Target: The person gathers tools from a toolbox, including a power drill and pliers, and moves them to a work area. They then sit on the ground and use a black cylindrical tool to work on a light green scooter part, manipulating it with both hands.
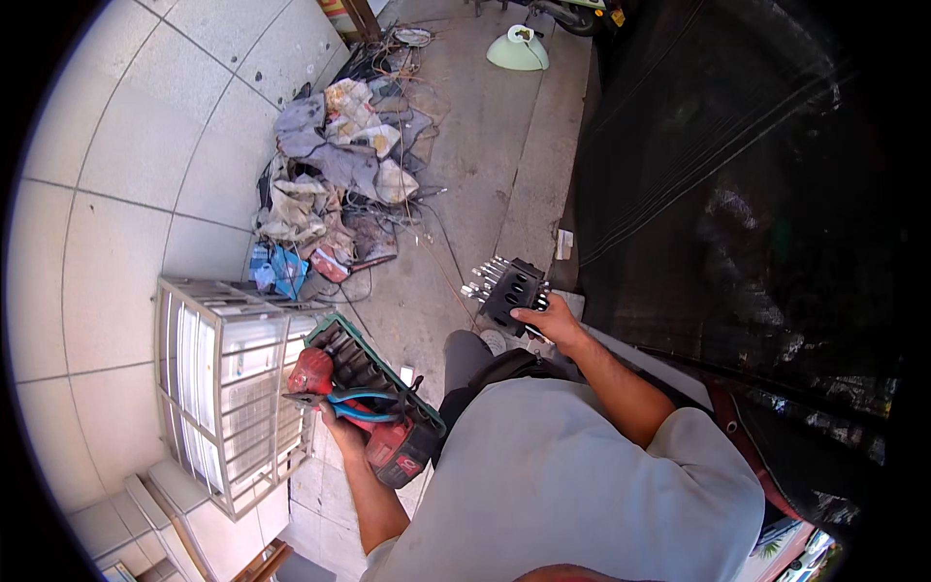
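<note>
Left hand [347, 438] holds tray [373, 355], drill [388, 444] and pliers [351, 394]; right hand [555, 322] grips bit rack [511, 296]: seemingly carrying, which calls for balance.

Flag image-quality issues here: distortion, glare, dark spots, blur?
Head view: fisheye bends the wall's tile lines and blacks out the corners; head view: the black sheet loses detail in darkness, with pale glints on it; head view: pale panels inside the cage look washed out; head view: pliers and bit holder look fairly sharp.
</note>
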{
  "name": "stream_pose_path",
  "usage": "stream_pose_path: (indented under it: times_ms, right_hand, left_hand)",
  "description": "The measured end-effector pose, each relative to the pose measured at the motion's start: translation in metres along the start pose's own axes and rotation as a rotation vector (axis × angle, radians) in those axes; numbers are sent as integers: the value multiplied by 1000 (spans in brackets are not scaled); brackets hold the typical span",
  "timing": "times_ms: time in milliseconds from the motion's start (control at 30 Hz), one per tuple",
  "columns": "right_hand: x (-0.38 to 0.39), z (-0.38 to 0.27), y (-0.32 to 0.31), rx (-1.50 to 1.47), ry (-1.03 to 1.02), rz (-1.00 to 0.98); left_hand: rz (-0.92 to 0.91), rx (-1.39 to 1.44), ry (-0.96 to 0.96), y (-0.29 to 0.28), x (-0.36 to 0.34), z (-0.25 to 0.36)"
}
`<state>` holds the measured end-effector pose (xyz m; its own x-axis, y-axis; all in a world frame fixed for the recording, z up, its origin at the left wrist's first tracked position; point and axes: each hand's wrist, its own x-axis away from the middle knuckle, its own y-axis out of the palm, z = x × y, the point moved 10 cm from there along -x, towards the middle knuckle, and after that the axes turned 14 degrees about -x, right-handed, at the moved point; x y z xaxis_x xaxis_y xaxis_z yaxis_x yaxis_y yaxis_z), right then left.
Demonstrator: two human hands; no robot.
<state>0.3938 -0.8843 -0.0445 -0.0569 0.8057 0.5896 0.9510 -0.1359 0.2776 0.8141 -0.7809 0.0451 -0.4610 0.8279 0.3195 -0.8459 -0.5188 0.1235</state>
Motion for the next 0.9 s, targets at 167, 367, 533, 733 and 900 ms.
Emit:
stream_pose_path:
  times_ms: [167,367,533,733,900]
  right_hand:
    - [-206,-141,-42,233,11,193]
    - [-333,-112,-227,540,279,561]
    - [-411,-252,-275,508,780,740]
    - [-471,-360,-271,514,937,969]
    - [-615,-418,-234,400,902,934]
  left_hand:
    - [-106,75,-65,145,-227,49]
    - [-120,-5,-215,313,-496,25]
    - [-36,-102,-209,490,-669,125]
    - [-206,-123,-251,642,-875,211]
    - [-188,-156,-227,732,-1009,265]
